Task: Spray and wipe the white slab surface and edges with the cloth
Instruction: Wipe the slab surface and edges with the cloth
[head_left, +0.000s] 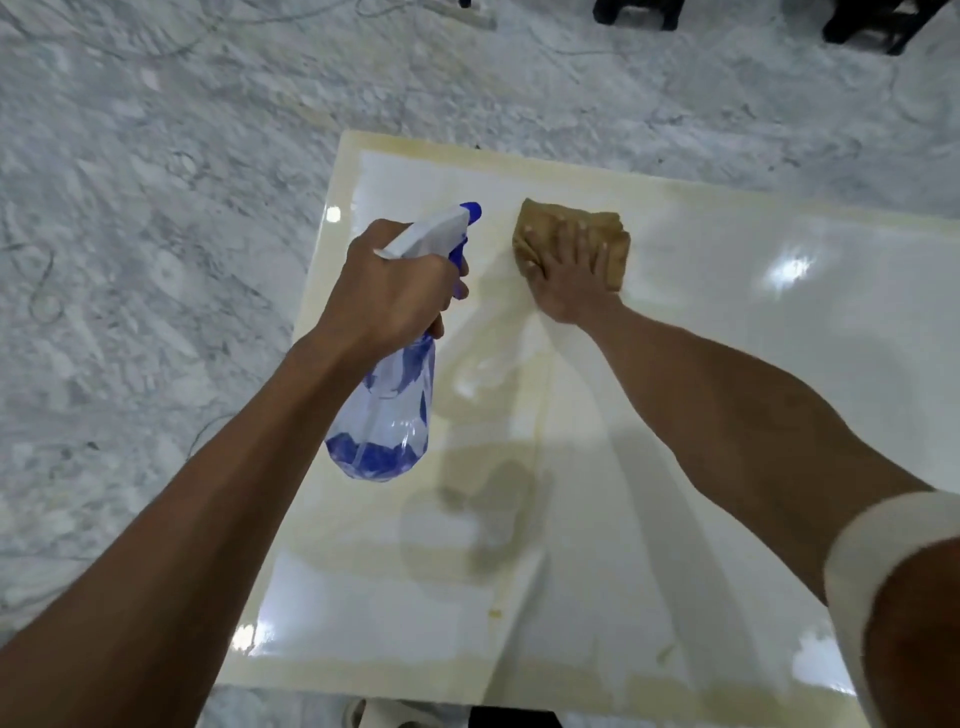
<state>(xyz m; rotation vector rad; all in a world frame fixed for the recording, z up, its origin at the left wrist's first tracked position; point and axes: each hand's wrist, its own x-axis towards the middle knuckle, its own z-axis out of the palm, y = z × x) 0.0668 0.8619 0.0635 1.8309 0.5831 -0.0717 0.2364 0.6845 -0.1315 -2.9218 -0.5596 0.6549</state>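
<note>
Glossy white slab (701, 322) over marbled floor (130, 234); left hand (395, 286) gripping spray bottle (387, 410), right hand (569, 275) flat on cloth (550, 221).

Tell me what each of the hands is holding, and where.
Left hand grips the spray bottle at its neck, below the trigger head. Right hand presses flat on the brown cloth, holding nothing.

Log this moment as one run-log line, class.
left hand: grips spray bottle above slab | right hand: presses cloth flat on white slab | phase: wiping near far edge
</note>
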